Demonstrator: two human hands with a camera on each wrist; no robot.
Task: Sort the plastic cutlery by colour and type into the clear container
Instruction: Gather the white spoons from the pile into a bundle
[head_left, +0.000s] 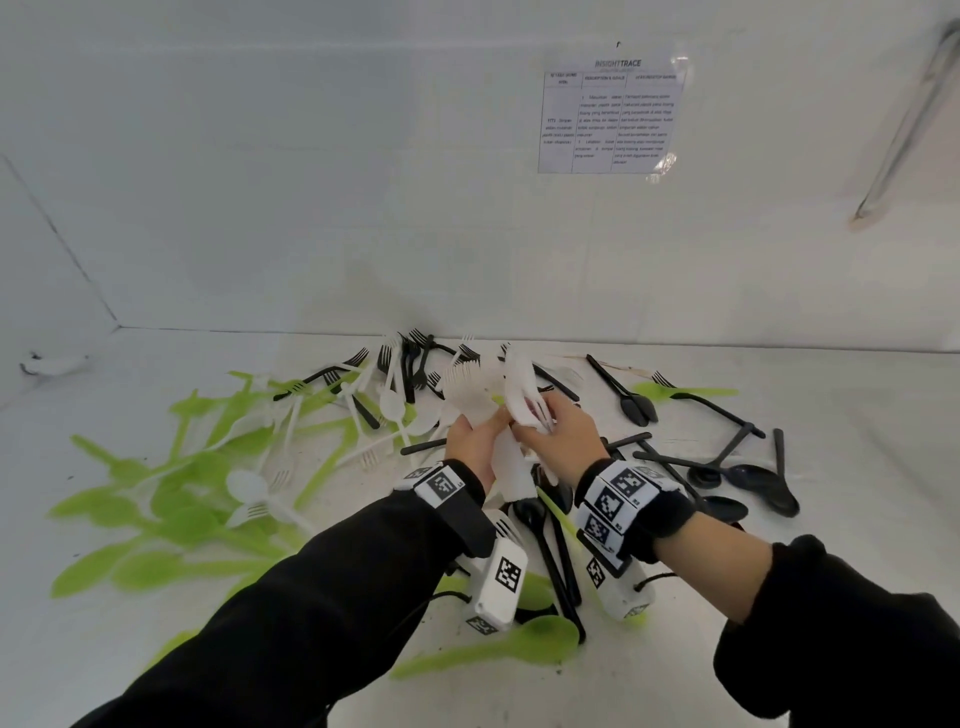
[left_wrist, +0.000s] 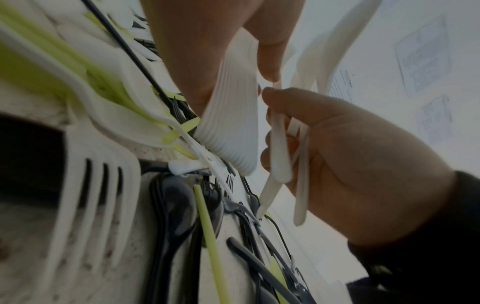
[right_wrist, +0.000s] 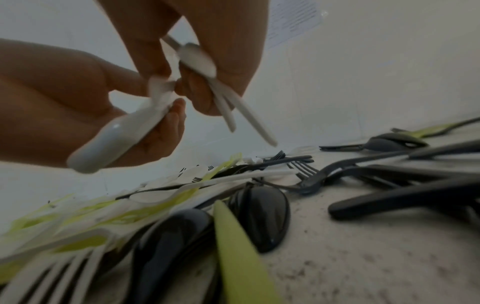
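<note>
White forks (head_left: 470, 395), a thick stack, sit gripped in the left hand (head_left: 470, 441) above the scattered pile, tines fanning up toward the back wall (head_left: 311, 208), handles running down toward the person. Right hand (head_left: 563, 431) pinches a few white pieces (head_left: 522, 387) just beside it. Bare tabletop (head_left: 831, 519) opens out right.

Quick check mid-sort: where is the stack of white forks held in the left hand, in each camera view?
Head: stack of white forks, centre, above the left hand.
Left wrist: upper centre, ribbed handle edges.
Right wrist: left, handle ends pointing down-left.
Shared landmark: printed sheet on the wall.
</note>
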